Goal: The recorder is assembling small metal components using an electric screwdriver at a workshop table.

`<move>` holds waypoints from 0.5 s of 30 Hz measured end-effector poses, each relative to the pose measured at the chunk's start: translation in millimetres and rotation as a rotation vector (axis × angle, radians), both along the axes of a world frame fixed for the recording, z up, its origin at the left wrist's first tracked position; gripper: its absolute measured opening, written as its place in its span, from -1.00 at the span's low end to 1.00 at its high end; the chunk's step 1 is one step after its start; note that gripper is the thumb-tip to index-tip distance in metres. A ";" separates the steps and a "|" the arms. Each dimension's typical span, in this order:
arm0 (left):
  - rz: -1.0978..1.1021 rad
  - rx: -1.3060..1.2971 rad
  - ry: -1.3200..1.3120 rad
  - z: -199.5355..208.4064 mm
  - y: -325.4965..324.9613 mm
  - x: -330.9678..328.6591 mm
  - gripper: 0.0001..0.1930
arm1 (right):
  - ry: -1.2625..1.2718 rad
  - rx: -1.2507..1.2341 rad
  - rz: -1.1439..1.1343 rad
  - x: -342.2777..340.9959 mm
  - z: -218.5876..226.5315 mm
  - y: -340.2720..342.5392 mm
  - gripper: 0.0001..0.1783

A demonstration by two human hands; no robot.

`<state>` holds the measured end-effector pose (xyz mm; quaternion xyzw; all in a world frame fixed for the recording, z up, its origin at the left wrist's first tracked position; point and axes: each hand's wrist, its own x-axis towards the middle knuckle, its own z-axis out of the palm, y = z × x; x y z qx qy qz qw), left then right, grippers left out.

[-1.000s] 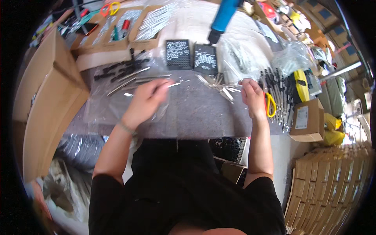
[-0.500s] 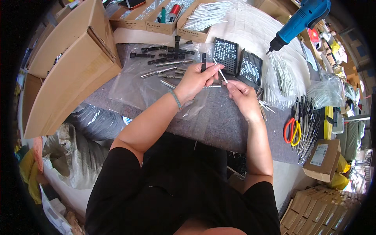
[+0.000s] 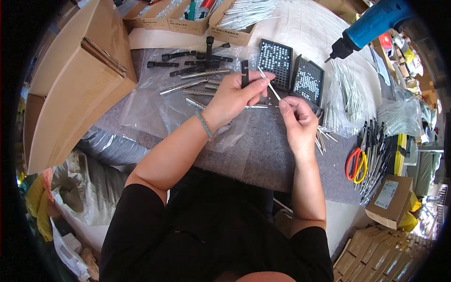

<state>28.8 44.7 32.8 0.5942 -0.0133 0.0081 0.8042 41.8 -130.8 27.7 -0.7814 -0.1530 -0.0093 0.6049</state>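
Note:
My left hand [image 3: 235, 96] is closed round a piece with a notched black end [image 3: 244, 73] sticking up from the fist; the rest of it is hidden. Its thumb and forefinger also touch a thin white rod [image 3: 274, 91], which slants between my two hands. At the rod's lower end, the thumb and fingers of my right hand [image 3: 299, 117] pinch it. Beyond them stand two black perforated trays [image 3: 283, 80] [image 3: 300, 89] dotted with small silvery pieces. Left of my hands, slotted metal tubes [image 3: 183, 87] and several black handles [image 3: 209, 51] lie on clear plastic.
A blue power drill [image 3: 376, 26] hangs at upper right. Bundles of white rods [image 3: 346, 94] lie below it, near red-and-yellow-handled scissors [image 3: 358, 164] and black-ended metal pieces [image 3: 376, 152]. A large cardboard box [image 3: 70, 89] stands left; small parts boxes [image 3: 188, 26] line the back.
The view has shifted slightly. My right hand has drawn a little to the right and nearer, and more of the white rod shows between my hands. Both grips stay closed.

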 end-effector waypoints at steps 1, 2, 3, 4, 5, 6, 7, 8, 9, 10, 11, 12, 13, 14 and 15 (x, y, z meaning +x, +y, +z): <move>-0.011 -0.002 -0.009 -0.3 -0.1 -0.2 -0.76 | 0.004 -0.002 0.001 0.0 0.6 0.1 -0.90; -0.022 -0.002 -0.018 0.1 -0.4 -0.5 -0.78 | 0.029 0.027 -0.007 -0.3 2.0 -0.1 -0.90; -0.022 -0.002 -0.014 0.0 -0.2 -0.5 -0.78 | 0.054 0.055 -0.015 -0.6 2.6 -0.4 -0.89; -0.023 0.021 -0.007 -0.1 0.3 -0.1 -0.79 | 0.057 0.055 -0.015 -0.2 2.4 -0.4 -0.89; -0.025 0.044 0.000 -0.8 0.7 0.2 -0.80 | 0.038 0.057 -0.018 0.6 1.4 0.1 -0.89; -0.026 0.044 0.003 -1.2 0.4 0.3 -0.80 | 0.018 0.059 -0.021 0.8 0.7 0.2 -0.88; -0.024 0.041 0.009 -1.2 -0.3 0.5 -0.80 | 0.021 0.059 -0.022 -0.5 1.3 -0.1 -0.88; -0.020 0.039 0.015 -0.9 -0.4 0.8 -0.80 | 0.018 0.040 -0.021 -1.8 3.0 0.1 -0.88; -0.019 0.040 0.017 -0.5 -0.7 1.1 -0.80 | 0.015 0.020 -0.020 -2.5 3.7 0.4 -0.87; -0.013 0.058 0.034 -0.1 -1.1 1.5 -0.80 | 0.017 0.021 -0.020 -2.4 3.2 1.2 -0.87; -0.008 0.076 0.052 0.1 -1.5 0.9 -0.80 | -0.013 0.018 -0.033 -2.8 2.4 1.9 -0.87; -0.007 0.076 0.055 0.3 -1.5 0.2 -0.80 | -0.042 0.015 -0.046 -3.0 1.5 2.7 -0.87; -0.012 0.079 0.047 0.6 -1.4 -0.5 -0.80 | -0.038 0.015 -0.046 -3.0 0.6 3.4 -0.87; -0.019 0.080 0.037 0.9 -1.9 -0.5 -0.80 | -0.063 0.008 -0.041 -2.6 0.4 3.5 -0.86; -0.022 0.080 0.039 0.8 -2.3 -0.8 -0.80 | -0.087 0.002 -0.037 -2.8 0.3 3.2 -0.85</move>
